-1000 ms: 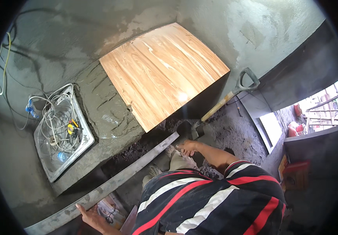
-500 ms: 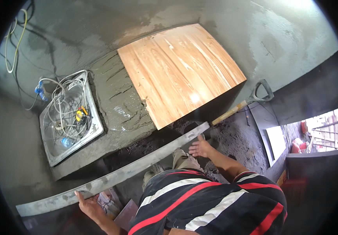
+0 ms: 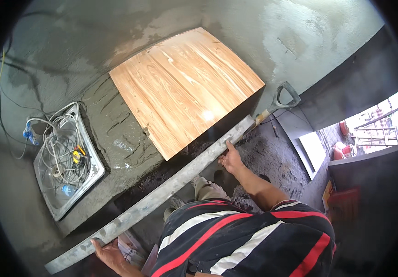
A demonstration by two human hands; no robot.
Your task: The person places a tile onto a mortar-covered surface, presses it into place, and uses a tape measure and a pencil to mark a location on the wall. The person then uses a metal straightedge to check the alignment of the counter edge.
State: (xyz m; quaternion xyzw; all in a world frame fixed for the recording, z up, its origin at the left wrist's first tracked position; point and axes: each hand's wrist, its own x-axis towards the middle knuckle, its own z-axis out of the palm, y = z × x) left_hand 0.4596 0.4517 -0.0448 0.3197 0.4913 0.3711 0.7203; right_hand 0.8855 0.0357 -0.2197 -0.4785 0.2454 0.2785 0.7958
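Note:
A long, grey, mortar-smeared straightedge (image 3: 162, 196) slants across in front of me, from low on the left up to the right. Near its lower end my left hand (image 3: 110, 255) grips it, thumb on top. My right hand (image 3: 232, 159) holds it close to the upper end, thumb over the face and fingers underneath. Beyond the bar lies a glossy wood-pattern tile (image 3: 185, 87), its near edge overhanging a dark gap. To the tile's left, wet grey mortar (image 3: 116, 134) with trowelled grooves covers the counter.
Left of the mortar, a metal sink (image 3: 98, 171) holds tangled cables, a yellow tape measure (image 3: 76, 157) and a clear blue bottle (image 3: 68, 189). A shovel handle (image 3: 286, 96) stands beyond the straightedge's upper end. Pale boards (image 3: 313, 152) lean at the right near a bright opening.
My right hand, spread below the straightedge before, has closed on its upper end. The straightedge's upper end has risen relative to the tile, and the view has shifted to the right.

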